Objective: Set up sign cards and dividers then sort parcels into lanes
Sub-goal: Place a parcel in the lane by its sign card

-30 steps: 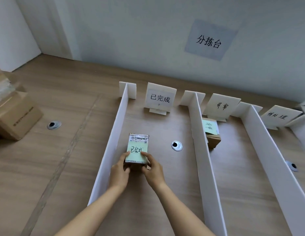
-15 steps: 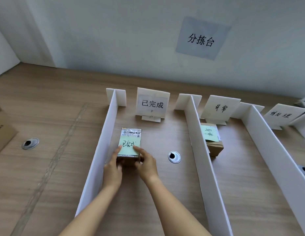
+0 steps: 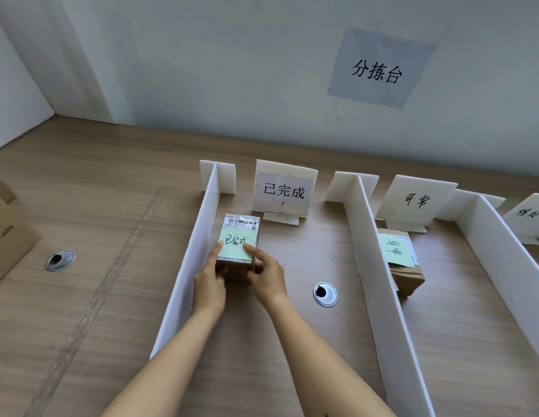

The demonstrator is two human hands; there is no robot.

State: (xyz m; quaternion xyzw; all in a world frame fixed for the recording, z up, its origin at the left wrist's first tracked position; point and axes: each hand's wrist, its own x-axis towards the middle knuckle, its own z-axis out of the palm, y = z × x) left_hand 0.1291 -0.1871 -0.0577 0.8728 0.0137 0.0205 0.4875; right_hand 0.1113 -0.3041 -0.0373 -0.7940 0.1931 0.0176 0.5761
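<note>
A small brown parcel (image 3: 240,236) with a green note on top sits in the left lane, close to the left white divider (image 3: 188,275). My left hand (image 3: 209,281) and my right hand (image 3: 263,273) both grip its near end, thumbs lying on the green note. Just behind it stands the sign card 已完成 (image 3: 283,191). A second parcel (image 3: 402,263) with a green note lies in the middle lane beside the middle divider (image 3: 373,266), in front of the sign card 异常 (image 3: 415,200). A third divider (image 3: 509,257) and a third sign card (image 3: 530,215) stand at the right.
A cardboard box (image 3: 6,233) lies at the far left on the wooden table (image 3: 96,212). Two round cable grommets sit in the tabletop, one (image 3: 60,259) left of the lanes, one (image 3: 325,293) in the left lane. A paper sign (image 3: 378,70) hangs on the wall.
Both hands have pushed the parcel farther along the left lane toward the 已完成 sign card. The view has shifted a little to the right.
</note>
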